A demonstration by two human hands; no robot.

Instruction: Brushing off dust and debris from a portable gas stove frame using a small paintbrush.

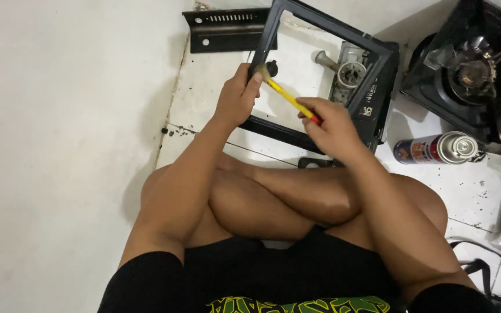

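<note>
**2 hands on 1 black stove frame, 1 yellow screwdriver in play**

Landmark = the black frame (pixel 326 75): 1 rectangular open metal frame, painted, hollow in the middle, tipped up on the white tile floor (pixel 59 145) in front of crossed bare legs.

- Left hand (pixel 237 98): closed around the frame's left rail, thumb up near the 1 small black knob (pixel 271 67) on that rail.
- Right hand (pixel 333 126): at the frame's lower rail, fingers pinched shut on the red end of 1 screwdriver (pixel 288 97). Shaft is yellow, thin, straight, running diagonally across the frame opening; its tip sits at the knob, just beside the left thumb.
- Hands are apart, 1 at each end of the screwdriver.
- Inside the frame's right corner: 1 grey cast-metal valve assembly (pixel 348 69), round face, 1 short stub pipe sticking out left.
- Up-left of the frame, touching its corner: 1 black sheet-metal bracket (pixel 224 29), flat, slotted vents along the top, 2 round holes visible.
- Right of the frame, near: 1 spray can (pixel 433 148) lying on its side, cylindrical, shiny metal top, coloured print.
- Further right, up: 1 black gas stove (pixel 471 64), square body, round burner with metal parts in the centre.
- Far lower right of the frame: 1 black cable loop (pixel 488 272) on the floor.
</note>
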